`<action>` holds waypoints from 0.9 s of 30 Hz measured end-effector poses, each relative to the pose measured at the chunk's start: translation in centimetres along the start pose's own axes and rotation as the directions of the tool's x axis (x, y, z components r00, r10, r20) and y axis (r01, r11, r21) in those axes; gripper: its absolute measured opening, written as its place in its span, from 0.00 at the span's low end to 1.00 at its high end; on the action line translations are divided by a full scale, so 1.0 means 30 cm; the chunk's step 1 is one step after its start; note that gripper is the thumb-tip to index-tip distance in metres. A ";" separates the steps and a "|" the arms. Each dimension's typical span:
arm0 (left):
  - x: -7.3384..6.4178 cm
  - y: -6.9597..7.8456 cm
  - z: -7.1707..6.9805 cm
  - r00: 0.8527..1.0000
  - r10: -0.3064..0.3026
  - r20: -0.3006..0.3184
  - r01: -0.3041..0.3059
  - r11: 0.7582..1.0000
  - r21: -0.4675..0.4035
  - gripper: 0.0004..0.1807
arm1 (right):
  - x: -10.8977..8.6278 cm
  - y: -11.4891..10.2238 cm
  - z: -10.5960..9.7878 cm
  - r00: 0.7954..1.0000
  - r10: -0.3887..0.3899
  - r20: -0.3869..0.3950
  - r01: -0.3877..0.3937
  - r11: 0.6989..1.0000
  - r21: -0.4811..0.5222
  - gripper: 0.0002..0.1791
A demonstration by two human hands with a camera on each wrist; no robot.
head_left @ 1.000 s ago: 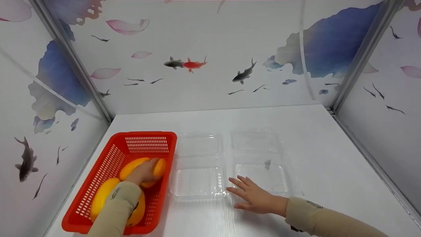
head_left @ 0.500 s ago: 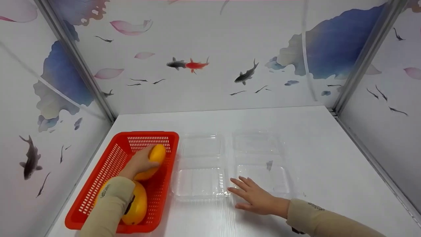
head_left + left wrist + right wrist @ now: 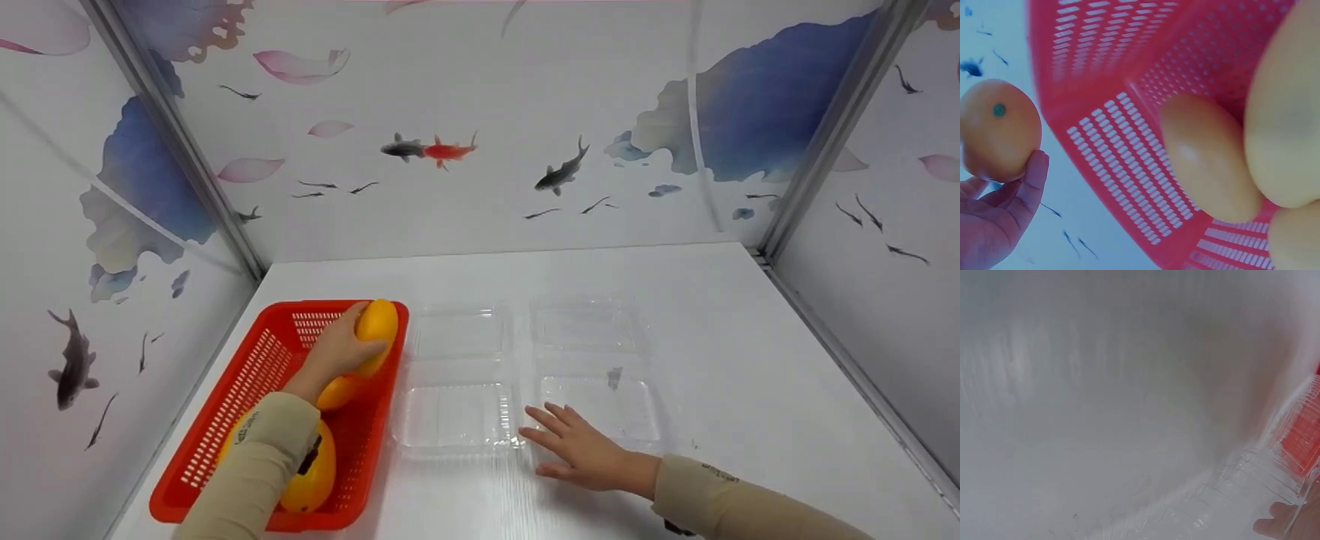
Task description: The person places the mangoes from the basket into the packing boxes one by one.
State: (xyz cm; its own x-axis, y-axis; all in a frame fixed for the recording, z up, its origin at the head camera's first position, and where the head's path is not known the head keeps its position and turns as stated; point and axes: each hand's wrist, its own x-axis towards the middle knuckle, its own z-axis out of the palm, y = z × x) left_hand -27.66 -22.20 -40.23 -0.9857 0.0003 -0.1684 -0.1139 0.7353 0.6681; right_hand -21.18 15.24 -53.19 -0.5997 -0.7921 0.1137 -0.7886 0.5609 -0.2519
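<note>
My left hand [image 3: 334,352] grips a yellow-orange mango [image 3: 378,330], raised to the far right rim of the red basket [image 3: 391,390]. In the left wrist view, fingertips press the side of the held mango [image 3: 1008,135], and its green stem spot shows. More mangoes lie in the basket, one partly seen beyond the forearm [image 3: 311,484] and another mango [image 3: 335,394] below the hand; the sleeve hides part of the load. Fingers spread and straight, my right hand [image 3: 581,448] is at the near edge of the right clear plastic container [image 3: 600,405], and nothing is gripped in it.
Between the basket and the right container stands another clear plastic container [image 3: 452,416], its lid part laid back behind it. Both are on a white table [image 3: 720,360]. Printed panels [image 3: 480,82] wall in the back and both sides.
The left hand has lifted a mango from among the others, moving it up and away toward the basket's far right rim. My right hand has stayed nearly still.
</note>
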 end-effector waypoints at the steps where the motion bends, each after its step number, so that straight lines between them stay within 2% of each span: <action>1: 0.000 0.014 0.005 1.000 0.013 0.000 -0.013 1.000 0.003 0.45 | 0.000 0.000 0.000 1.000 -0.001 -0.002 0.001 1.000 0.005 0.31; 7: -0.003 0.078 0.045 0.997 0.070 0.013 -0.070 0.997 -0.015 0.43 | 0.002 -0.001 0.000 1.000 0.002 -0.002 -0.002 1.000 0.009 0.30; 12: -0.005 0.114 0.091 0.996 0.084 0.023 -0.081 0.991 -0.103 0.41 | 0.003 -0.001 0.006 1.000 0.001 -0.012 -0.001 1.000 -0.004 0.30; 19: -0.021 0.162 0.170 0.996 0.054 0.071 -0.033 0.961 -0.276 0.41 | 0.003 -0.005 0.002 1.000 0.015 0.006 -0.015 1.000 0.002 0.30; 27: -0.024 0.188 0.273 0.984 0.002 0.180 0.056 0.947 -0.317 0.42 | 0.006 -0.012 -0.008 0.992 0.078 0.095 -0.083 0.995 0.055 0.31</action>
State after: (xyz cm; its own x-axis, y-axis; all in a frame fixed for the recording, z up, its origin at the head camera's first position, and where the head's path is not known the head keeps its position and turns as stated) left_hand -26.58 -12.49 -42.27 -0.9475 0.1240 -0.2948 -0.2022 0.4816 0.8527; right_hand -21.04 14.94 -52.83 -0.6438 -0.7652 0.0022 -0.7273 0.6110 -0.3127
